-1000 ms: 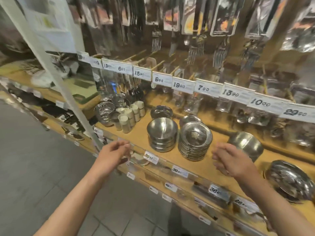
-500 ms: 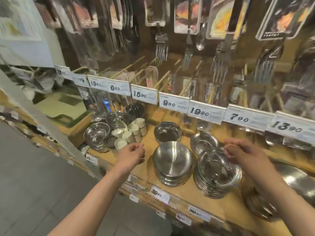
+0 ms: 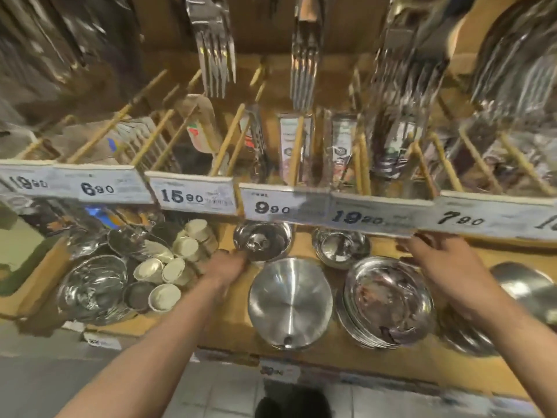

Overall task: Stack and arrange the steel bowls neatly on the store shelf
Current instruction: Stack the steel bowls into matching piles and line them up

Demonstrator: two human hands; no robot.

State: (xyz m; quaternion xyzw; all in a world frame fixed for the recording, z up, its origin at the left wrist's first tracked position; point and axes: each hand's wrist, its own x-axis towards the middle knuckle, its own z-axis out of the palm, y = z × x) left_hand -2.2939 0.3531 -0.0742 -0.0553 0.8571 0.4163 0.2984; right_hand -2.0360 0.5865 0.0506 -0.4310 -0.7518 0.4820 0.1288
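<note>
Steel bowls sit on the wooden shelf [image 3: 316,348] in two rows. Front row: a stack with the top bowl upside down [image 3: 290,301], and just right of it a stack of shallow open bowls [image 3: 388,300]. Back row, partly under the price tags: a deep bowl [image 3: 261,240] and a smaller bowl [image 3: 340,247], each apart from the stacks in front.

Left hand [image 3: 224,263] is at the near left rim of the deep bowl. Fingers point toward it; blur hides whether they touch or grip the rim. Grip state: cannot tell.

Right hand [image 3: 437,260] is behind the shallow stack, just right of the smaller bowl. Fingers spread and fairly straight, holding nothing as far as visible.

Progress, judged: the two front stacks look tidy already. The two back bowls stand singly and unstacked, so these seem to be the remaining work. Both hands appear set to deal with them; nothing lifted yet.

Surroundings: another steel bowl [image 3: 524,285] at the far right, partly cut off by the forearm. Left of the bowls, a cluster of pale small cups [image 3: 174,267] and more shiny dishes [image 3: 93,285]. Price tags [image 3: 193,196] run along the rail above; packaged forks [image 3: 215,46] hang higher. View heavily blurred at the edges.
</note>
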